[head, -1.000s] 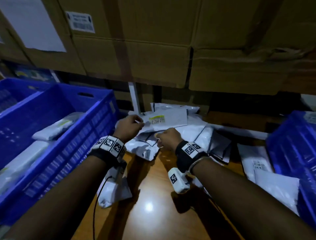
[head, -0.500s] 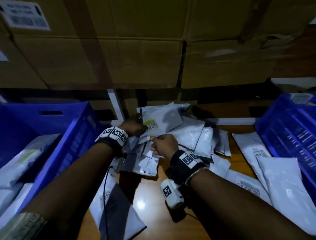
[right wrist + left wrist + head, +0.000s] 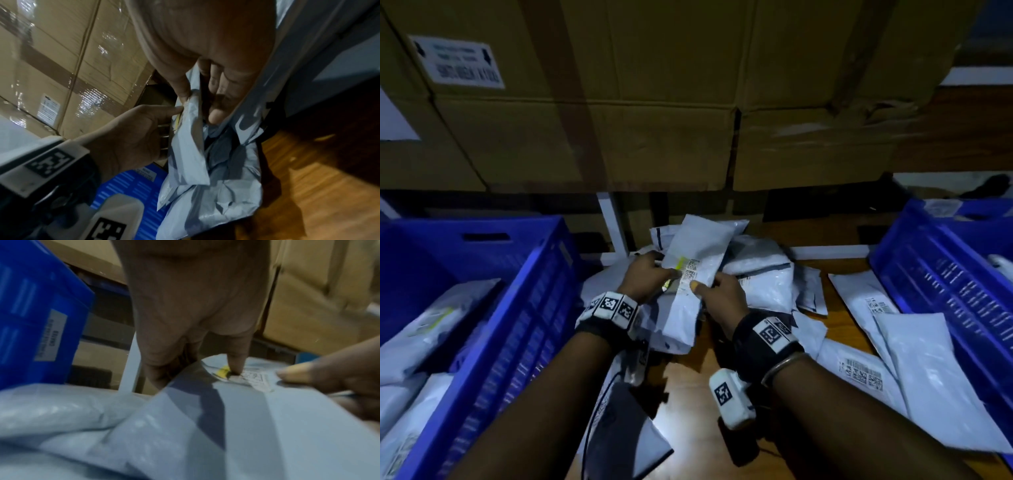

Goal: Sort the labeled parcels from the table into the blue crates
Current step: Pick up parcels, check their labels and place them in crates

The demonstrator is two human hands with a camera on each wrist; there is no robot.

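Note:
A white parcel (image 3: 697, 253) with a yellow-marked label is lifted above the pile (image 3: 763, 277) in the middle of the table. My left hand (image 3: 645, 277) pinches its left edge with the thumb on the label (image 3: 236, 374). On its right edge, my right hand (image 3: 719, 291) pinches it between thumb and fingers (image 3: 216, 104). A blue crate (image 3: 524, 308) with several white parcels stands at the left. Another blue crate (image 3: 941, 274) stands at the right.
Large cardboard boxes (image 3: 654, 102) form a wall behind the table. More white parcels (image 3: 928, 359) lie flat on the wooden table (image 3: 688, 387) beside the right crate. A dark-grey parcel (image 3: 626, 431) lies under my left forearm near the front edge.
Both hands have raised the labeled parcel off the pile and turned it from flat to more upright, label facing me. The head view has shifted right and closer.

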